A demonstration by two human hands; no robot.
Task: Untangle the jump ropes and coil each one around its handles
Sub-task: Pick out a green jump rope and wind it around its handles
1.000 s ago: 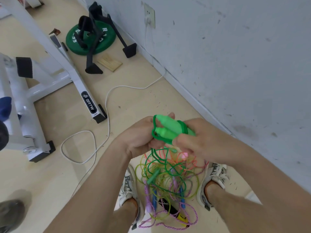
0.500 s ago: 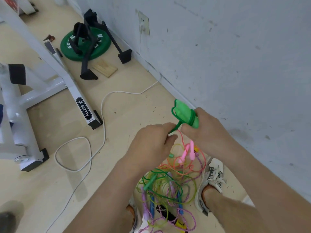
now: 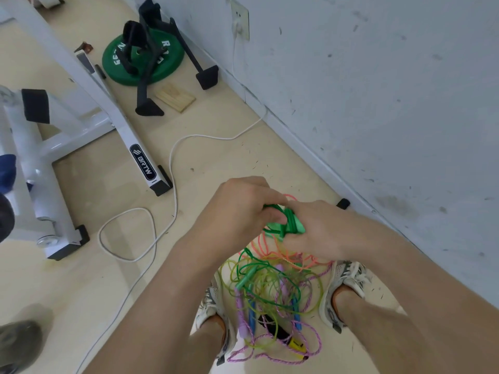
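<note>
Head view: grey scuffed wall (image 3: pixel 378 103) on the right, beige floor (image 3: pixel 216 163) below it. White metal frame (image 3: pixel 116 122) stands at left; green weight plate (image 3: pixel 172 63) lies near the wall beyond it. White cable (image 3: pixel 172 163) loops across the floor. Tangle of jump ropes (image 3: pixel 272 287) (green, yellow, pink, purple, blue) lies on the floor between the two shoes (image 3: pixel 345 276). Both hands are held together above the tangle. Right hand (image 3: pixel 321 230) has fingers curled around the pair of green handles (image 3: pixel 294 225). Left hand (image 3: pixel 240 211) pinches the green cord (image 3: pixel 272 209) just beside the handles; several turns of cord cross them.
</note>
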